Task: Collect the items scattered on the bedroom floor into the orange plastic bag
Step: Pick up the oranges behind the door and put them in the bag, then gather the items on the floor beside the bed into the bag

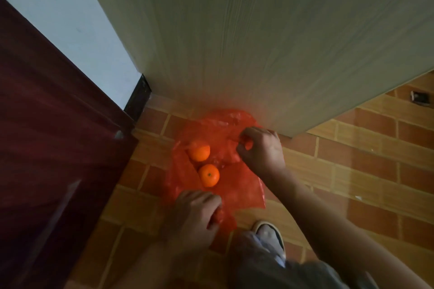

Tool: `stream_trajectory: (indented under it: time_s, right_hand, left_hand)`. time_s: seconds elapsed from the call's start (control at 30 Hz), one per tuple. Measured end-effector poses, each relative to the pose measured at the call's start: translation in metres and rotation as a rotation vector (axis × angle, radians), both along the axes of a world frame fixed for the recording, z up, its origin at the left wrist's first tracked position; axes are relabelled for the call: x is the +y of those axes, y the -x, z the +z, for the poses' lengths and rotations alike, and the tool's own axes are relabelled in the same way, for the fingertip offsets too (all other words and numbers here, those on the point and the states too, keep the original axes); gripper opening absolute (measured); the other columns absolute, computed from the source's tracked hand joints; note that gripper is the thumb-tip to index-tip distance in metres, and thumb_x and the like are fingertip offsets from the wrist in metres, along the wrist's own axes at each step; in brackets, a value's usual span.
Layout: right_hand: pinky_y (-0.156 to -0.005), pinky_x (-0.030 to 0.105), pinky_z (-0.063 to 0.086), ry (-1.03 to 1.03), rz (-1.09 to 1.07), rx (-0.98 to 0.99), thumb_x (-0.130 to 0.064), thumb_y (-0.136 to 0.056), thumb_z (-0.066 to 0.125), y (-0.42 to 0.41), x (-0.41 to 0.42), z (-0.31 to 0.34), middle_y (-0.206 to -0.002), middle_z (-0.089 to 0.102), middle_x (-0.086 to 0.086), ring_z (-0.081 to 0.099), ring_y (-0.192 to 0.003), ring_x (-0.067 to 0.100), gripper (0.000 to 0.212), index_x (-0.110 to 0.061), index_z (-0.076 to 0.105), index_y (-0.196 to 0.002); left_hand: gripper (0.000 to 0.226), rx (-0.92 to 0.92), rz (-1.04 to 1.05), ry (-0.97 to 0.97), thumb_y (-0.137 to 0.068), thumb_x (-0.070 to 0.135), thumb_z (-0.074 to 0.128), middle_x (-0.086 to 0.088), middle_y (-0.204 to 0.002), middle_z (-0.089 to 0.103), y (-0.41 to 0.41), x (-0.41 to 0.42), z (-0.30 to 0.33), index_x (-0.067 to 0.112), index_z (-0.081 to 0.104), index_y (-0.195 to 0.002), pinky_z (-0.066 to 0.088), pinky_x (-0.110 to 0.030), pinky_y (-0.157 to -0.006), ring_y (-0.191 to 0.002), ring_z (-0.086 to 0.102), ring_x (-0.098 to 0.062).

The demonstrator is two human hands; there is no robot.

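Orange bag (pixel 237 185) lengthwise toward wardrobe (pixel 258 42)

Floor (pixel 366 162) under me is brick-pattern tile, orange and tan. Big pale wood-grain panel (pixel 258 42) right ahead, bottom edge at floor level. Dark maroon wood surface (pixel 47 136) filling my left side. Strip of white wall (pixel 70 14) between those two, black skirting (pixel 138 98) at its foot. My grey shoe (pixel 270 234) poking in at bottom. Small dark thing (pixel 419 98) lying far right on tiles, can't make out what.
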State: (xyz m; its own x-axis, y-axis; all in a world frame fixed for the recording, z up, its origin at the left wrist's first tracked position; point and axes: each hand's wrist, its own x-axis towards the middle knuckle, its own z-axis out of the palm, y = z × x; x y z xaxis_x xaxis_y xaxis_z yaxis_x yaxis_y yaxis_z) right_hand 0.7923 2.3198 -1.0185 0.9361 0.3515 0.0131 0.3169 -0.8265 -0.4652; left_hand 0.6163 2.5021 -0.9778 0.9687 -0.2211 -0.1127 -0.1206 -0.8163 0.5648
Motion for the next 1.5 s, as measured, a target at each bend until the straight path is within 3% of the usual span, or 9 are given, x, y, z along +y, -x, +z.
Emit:
stream_trajectory:
  time_s: [0.1,0.2,0.37,0.67,0.83,0.93,1.1,1.37,1.5]
  right_hand:
    - [-0.078,0.04,0.053,-0.067,-0.027,0.043,-0.026,-0.072,0.069,0.012,-0.006,0.056,-0.08,0.069,-0.007,0.066,-0.078,0.024,0.01,-0.023,0.068,-0.082]
    - [-0.078,0.043,0.054,-0.087,-0.062,0.091,-0.029,-0.074,0.069,0.02,-0.015,0.114,-0.083,0.072,-0.005,0.068,-0.079,0.025,0.012,-0.022,0.07,-0.083]
    - [-0.077,0.044,0.055,-0.106,-0.1,0.154,-0.029,-0.072,0.065,0.028,-0.027,0.217,-0.083,0.073,-0.005,0.07,-0.08,0.024,0.016,-0.022,0.072,-0.085]
    - [-0.064,0.029,0.044,-0.151,-0.199,0.229,-0.016,-0.071,0.076,0.013,-0.043,0.395,-0.079,0.071,-0.004,0.065,-0.075,0.019,0.014,-0.021,0.073,-0.084]
    - [-0.065,0.035,0.055,-0.16,-0.228,0.305,-0.021,-0.075,0.074,0.01,-0.058,0.48,-0.082,0.072,-0.006,0.067,-0.076,0.02,0.013,-0.023,0.074,-0.087]
    - [-0.065,0.035,0.055,-0.161,-0.252,0.291,-0.023,-0.077,0.073,0.018,-0.069,0.523,-0.082,0.072,-0.007,0.068,-0.076,0.019,0.013,-0.023,0.074,-0.09]
    - [-0.062,0.026,0.043,-0.141,-0.354,0.236,-0.021,-0.079,0.072,0.037,-0.093,0.588,-0.084,0.073,-0.004,0.067,-0.077,0.017,0.014,-0.019,0.075,-0.092]
    - [-0.065,0.033,0.055,-0.126,-0.554,0.115,-0.022,-0.081,0.072,0.099,-0.128,0.685,-0.082,0.072,-0.003,0.067,-0.076,0.018,0.015,-0.017,0.076,-0.094]
    - [-0.062,0.027,0.049,-0.134,-0.666,0.077,-0.02,-0.082,0.071,0.123,-0.144,0.725,-0.08,0.068,-0.004,0.065,-0.076,0.016,0.013,-0.017,0.076,-0.093]
  left_hand:
    - [0.031,0.003,0.014,-0.036,-0.059,0.028,0.075,0.012,-0.085,0.063,0.018,-0.003,0.047,0.028,0.062,-0.086,0.039,-0.032,-0.082,-0.085,0.053,-0.015]
    - [0.022,0.046,0.077,-0.053,-0.069,0.029,0.066,0.01,-0.089,0.066,0.026,0.005,0.099,0.03,0.064,-0.091,0.046,-0.038,-0.09,-0.089,0.059,-0.018]
    - [0.021,0.086,0.109,-0.096,-0.071,0.014,0.077,0.007,-0.085,0.066,0.017,0.015,0.201,0.026,0.069,-0.087,0.052,-0.043,-0.087,-0.086,0.063,-0.024]
    - [0.021,0.094,0.084,-0.155,-0.074,0.012,0.082,0.008,-0.086,0.065,-0.033,-0.01,0.393,0.025,0.073,-0.087,0.043,-0.037,-0.083,-0.085,0.061,-0.021]
    - [0.02,0.081,0.058,-0.147,-0.072,0.008,0.08,0.006,-0.085,0.067,-0.057,-0.029,0.476,0.022,0.071,-0.083,0.046,-0.038,-0.078,-0.084,0.062,-0.022]
    - [0.019,0.063,0.028,-0.133,-0.07,0.009,0.078,0.006,-0.084,0.066,-0.063,-0.044,0.518,0.022,0.07,-0.082,0.045,-0.038,-0.078,-0.084,0.061,-0.023]
    - [0.019,0.059,-0.052,-0.137,-0.072,0.009,0.076,0.004,-0.087,0.064,-0.06,-0.064,0.567,0.023,0.072,-0.086,0.05,-0.042,-0.079,-0.091,0.061,-0.025]
    - [0.021,-0.033,-0.239,-0.085,-0.069,0.009,0.077,0.003,-0.082,0.059,-0.043,-0.091,0.645,0.024,0.065,-0.076,0.05,-0.04,-0.073,-0.086,0.056,-0.027]
    - [0.019,-0.087,-0.311,-0.105,-0.065,0.01,0.074,0.001,-0.08,0.059,-0.045,-0.104,0.677,0.023,0.063,-0.073,0.046,-0.039,-0.071,-0.083,0.056,-0.03]
